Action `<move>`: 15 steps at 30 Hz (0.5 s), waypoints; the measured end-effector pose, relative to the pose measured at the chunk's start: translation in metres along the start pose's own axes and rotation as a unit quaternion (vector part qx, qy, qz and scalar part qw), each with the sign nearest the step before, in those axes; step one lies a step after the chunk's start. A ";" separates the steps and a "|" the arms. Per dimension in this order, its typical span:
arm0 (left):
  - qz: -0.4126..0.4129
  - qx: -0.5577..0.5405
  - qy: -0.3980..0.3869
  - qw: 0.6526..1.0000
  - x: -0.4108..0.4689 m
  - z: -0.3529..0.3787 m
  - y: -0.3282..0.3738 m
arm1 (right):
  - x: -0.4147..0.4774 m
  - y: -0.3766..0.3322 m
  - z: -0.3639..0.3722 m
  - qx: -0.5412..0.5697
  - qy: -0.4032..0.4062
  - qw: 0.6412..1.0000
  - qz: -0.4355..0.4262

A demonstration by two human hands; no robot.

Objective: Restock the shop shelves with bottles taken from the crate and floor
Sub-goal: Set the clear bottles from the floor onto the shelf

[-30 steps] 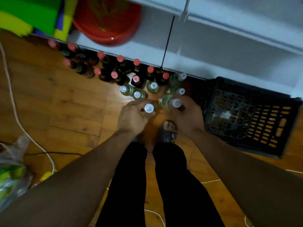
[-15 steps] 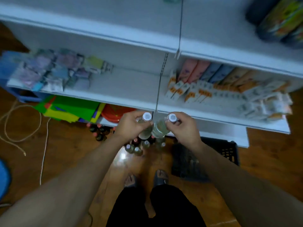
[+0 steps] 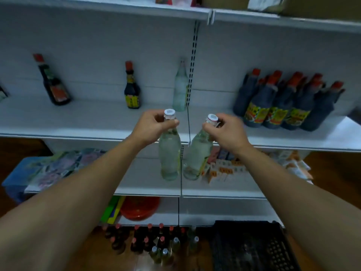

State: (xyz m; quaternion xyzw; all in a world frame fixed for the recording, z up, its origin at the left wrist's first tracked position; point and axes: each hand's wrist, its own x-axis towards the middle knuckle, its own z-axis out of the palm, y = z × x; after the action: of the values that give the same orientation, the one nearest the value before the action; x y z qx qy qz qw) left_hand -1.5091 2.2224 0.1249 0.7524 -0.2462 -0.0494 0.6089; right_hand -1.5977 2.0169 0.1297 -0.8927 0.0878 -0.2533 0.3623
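Before the shelf [image 3: 97,118], your left grip [image 3: 154,128] and right grip [image 3: 224,132] each clasped one of two clear bottles [image 3: 169,159], not yet shelved; floor bottles [image 3: 148,243] remained.

1. L bottle [image 3: 169,157]: clear, pale green tint, white cap.
2. R bottle [image 3: 199,155]: same clear pale green; white cap w/ red ring, yellow label edge.
3. Shelves [image 3: 78,122]: white; upright strip w/ black slots.
4. Sauce bottles [image 3: 283,106]: near-black, red caps, yellow-red labels.
5. Crate [image 3: 252,245]: black, lattice pattern.
6. Floor [image 3: 332,169]: brown wood.
7. Basin [image 3: 139,209]: red.
8. Floor bottles [image 3: 140,239]: dark, red caps; a few clear w/ white caps.
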 end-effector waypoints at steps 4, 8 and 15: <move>0.034 -0.031 0.031 0.998 0.031 -0.002 0.034 | 0.039 -0.012 -0.016 0.044 0.029 0.998 0.023; 0.033 -0.064 0.084 0.994 0.061 0.012 0.049 | 0.072 -0.010 -0.019 0.067 0.056 0.996 0.021; 0.007 -0.074 0.144 0.987 0.122 0.038 0.029 | 0.132 0.027 -0.006 0.072 0.057 0.995 0.026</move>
State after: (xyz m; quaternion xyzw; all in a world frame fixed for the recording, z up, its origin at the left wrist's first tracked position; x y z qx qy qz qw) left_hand -1.4255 2.1317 0.1699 0.7025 -0.1572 0.0459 0.6926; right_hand -1.4871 1.9494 0.1657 -0.8456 0.1127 -0.3005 0.4265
